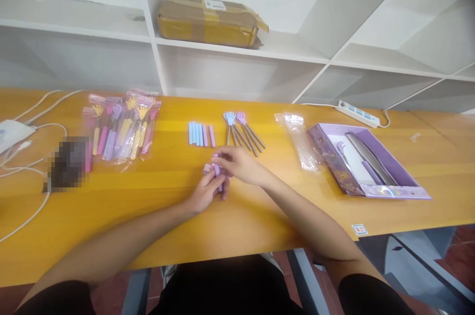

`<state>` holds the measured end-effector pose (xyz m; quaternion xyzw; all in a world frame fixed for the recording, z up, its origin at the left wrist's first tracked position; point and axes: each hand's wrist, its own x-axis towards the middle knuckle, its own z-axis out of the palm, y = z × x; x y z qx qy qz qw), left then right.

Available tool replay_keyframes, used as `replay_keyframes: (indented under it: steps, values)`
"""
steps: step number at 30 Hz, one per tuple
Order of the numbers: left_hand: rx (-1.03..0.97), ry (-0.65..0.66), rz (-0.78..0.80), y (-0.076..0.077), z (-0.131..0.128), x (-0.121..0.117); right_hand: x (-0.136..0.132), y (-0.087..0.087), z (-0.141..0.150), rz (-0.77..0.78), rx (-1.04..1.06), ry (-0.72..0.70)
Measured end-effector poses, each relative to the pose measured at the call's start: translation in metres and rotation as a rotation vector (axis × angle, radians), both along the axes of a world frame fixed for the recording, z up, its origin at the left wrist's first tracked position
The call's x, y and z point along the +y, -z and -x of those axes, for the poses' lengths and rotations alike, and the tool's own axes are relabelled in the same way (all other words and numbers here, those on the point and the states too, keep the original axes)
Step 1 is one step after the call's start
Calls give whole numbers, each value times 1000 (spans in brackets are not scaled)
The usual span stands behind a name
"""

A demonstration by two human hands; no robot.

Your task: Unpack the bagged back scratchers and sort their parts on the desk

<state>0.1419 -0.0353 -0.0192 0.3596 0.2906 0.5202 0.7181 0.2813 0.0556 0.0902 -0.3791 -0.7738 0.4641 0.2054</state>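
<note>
Left grip (206,192) wrapped round purple tube (217,171); right grip (237,162) at upper end, hold unclear.

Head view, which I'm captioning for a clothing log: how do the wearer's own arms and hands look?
Black sleeves end near the elbows, leaving both forearms bare. The left hand and right hand are ungloved, with no watch or bracelet showing.

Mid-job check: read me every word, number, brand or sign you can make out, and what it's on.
No text is readable.
White label on the cardboard box: too small and blurred.
Sticker near the table edge: too blurred.
Purple box: printed pattern, no legible words.
Printed piece by the left hand: too small.
</note>
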Motion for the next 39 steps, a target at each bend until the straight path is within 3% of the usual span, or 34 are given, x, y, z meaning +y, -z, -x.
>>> replay_keyframes:
  steps: [5, 9, 13, 19, 23, 28, 31, 33, 35, 37, 39]
  values:
    - [48, 276, -32, -1, -1, -11, 63, -7, 22, -319, -163, 245]
    - [135, 254, -67, -5, 1, -13, 106, 3, 50, -442, -479, 229]
    - [154, 234, -81, -4, 2, -10, 120, 20, 71, -438, -574, 177]
    - [165, 218, -59, -3, 3, -8, 117, 18, 61, -465, -532, 193]
    - [261, 221, -66, -5, 3, -9, 89, 17, 17, -550, -309, 240]
    - [366, 210, -136, -4, 3, -14, 27, 39, -54, -588, -130, 209]
    - [534, 84, -327, -15, 13, -1, 3, 53, -90, -614, -72, 272]
    - [738, -110, -512, -32, 34, 19, -2, 62, -109, -623, -38, 338]
    - [1019, -337, -663, -54, 72, 44, -1, 71, -123, -607, -9, 406]
    - [1304, -485, -637, -75, 124, 67, 2, 77, -133, -564, 12, 459]
    - [1630, -673, -455, -91, 180, 82, 4, 80, -138, -516, 30, 493]
